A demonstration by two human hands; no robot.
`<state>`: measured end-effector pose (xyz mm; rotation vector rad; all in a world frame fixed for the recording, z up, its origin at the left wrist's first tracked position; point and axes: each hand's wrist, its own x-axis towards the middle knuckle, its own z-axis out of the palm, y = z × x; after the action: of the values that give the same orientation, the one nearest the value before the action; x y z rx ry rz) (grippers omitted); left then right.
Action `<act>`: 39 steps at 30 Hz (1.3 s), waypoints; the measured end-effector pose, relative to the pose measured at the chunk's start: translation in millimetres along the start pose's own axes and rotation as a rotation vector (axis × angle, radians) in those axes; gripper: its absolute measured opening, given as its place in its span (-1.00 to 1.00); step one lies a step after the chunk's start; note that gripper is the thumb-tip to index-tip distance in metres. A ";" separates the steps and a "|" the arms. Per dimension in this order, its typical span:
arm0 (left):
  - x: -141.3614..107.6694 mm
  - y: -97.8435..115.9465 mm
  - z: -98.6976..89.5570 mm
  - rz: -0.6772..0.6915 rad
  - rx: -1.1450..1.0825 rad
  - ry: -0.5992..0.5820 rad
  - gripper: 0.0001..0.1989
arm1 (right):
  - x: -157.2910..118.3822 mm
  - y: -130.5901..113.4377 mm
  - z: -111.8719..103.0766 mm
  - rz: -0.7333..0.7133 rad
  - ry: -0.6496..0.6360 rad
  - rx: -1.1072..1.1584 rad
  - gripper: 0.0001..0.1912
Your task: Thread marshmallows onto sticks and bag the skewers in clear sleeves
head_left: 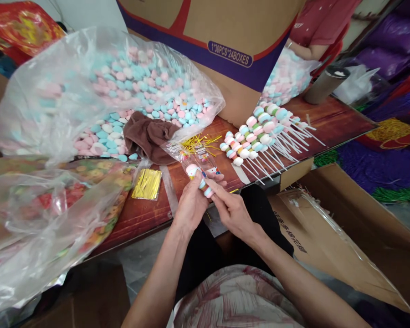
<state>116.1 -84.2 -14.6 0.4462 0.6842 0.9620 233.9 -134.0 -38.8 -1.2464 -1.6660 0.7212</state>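
Observation:
My left hand point(194, 202) is closed around a marshmallow skewer point(207, 188), which is in a clear printed bag point(192, 170). My right hand point(233, 208) pinches at its lower end, the fingertips touching there. A gold twist tie point(234, 191) pokes out beside the right fingers; whether they grip it I cannot tell. Just beyond my hands lie more printed clear bags point(205, 157) and loose gold twist ties point(200, 143). A packet of gold twist ties point(146, 184) lies left of them. To the right, several marshmallow skewers point(256, 132) are piled with white sticks pointing toward me.
A big clear bag of pastel marshmallows point(119, 86) and a brown cloth point(150, 136) are at the back left. Nearer stands a bag of ring-shaped candies point(99, 200). A large carton point(208, 59) rises behind; an open carton point(328, 237) sits low right. A person point(323, 27) is beyond.

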 end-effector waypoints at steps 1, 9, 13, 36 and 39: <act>-0.5 1.7 -0.7 -0.019 0.016 -0.020 -0.67 | 1.7 -0.2 -2.1 0.027 0.014 0.071 -0.51; 10.8 33.3 -7.5 0.042 0.043 -0.038 -0.50 | 4.2 -5.8 -10.0 0.315 -0.010 0.582 -0.53; 20.4 39.4 -1.9 0.150 0.003 0.038 -0.63 | 4.9 -7.1 -4.6 0.355 -0.037 0.660 -0.52; 14.6 16.0 -3.0 -0.089 -0.086 0.234 -0.71 | 0.1 3.1 -2.6 -0.291 0.007 -0.896 -0.54; 15.1 12.2 -1.2 -0.079 -0.097 0.248 -0.71 | -0.4 -0.6 8.6 -0.200 0.042 -0.854 -0.53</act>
<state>114.0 -65.0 -12.8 0.2143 0.8686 0.9794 225.8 -134.0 -42.0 -1.5979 -2.1070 -0.1878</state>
